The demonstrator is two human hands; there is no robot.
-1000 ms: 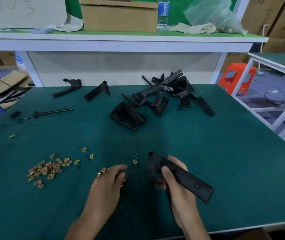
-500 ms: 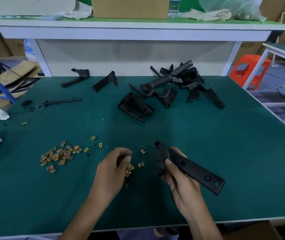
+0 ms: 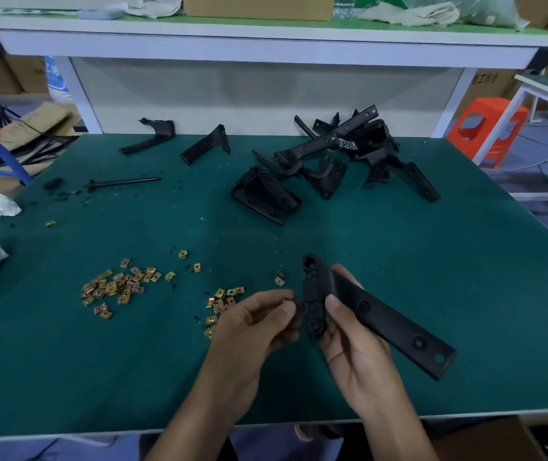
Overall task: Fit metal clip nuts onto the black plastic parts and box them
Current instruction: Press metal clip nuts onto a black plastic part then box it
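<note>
- The right hand [image 3: 355, 347] holds a black plastic part [image 3: 382, 317] just above the green surface [image 3: 432, 261], near the front edge.
- Its thumb lies on top of the part and its fingers curl under it.
- The long flat arm of the part points down and to the right.
- The short end with round holes is on the left and runs from near to far.
- The left hand [image 3: 252, 327] is right beside that short end, with its fingers curled and the tips pinched together.
- I cannot tell if there is a clip nut between them.
- A small bunch of clip nuts [image 3: 222, 299] lies by the left hand.
- A bigger pile of clip nuts [image 3: 116, 287] lies further left.
- A heap of black parts [image 3: 332, 161] sits at the far side.
</note>
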